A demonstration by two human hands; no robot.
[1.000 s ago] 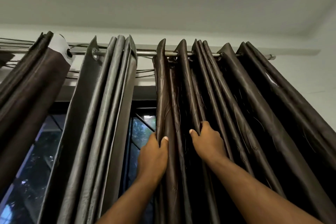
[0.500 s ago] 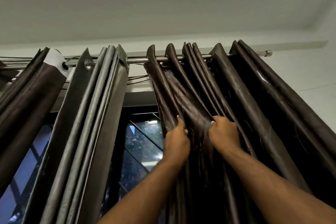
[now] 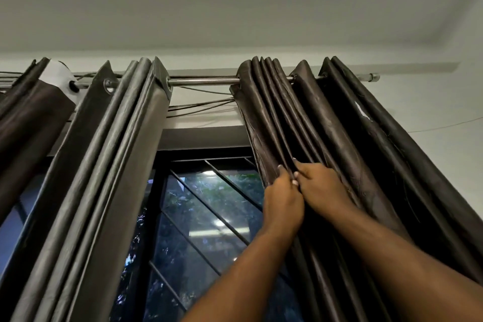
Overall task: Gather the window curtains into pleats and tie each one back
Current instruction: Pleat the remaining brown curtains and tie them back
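White ceiling [image 3: 235, 2] up top, pale wall [image 3: 431, 102] behind. One metal rod [image 3: 203, 82] carries three curtains. The left curtain [image 3: 31, 112] is bunched at the edge and the middle curtain [image 3: 109, 165] is grey and pleated. Then comes one barred window [image 3: 203, 217], then the dark brown right curtain [image 3: 339, 125]. Two hands meet there, left hand [image 3: 283, 196] and right hand [image 3: 322, 188] touching, each pinching its folds.
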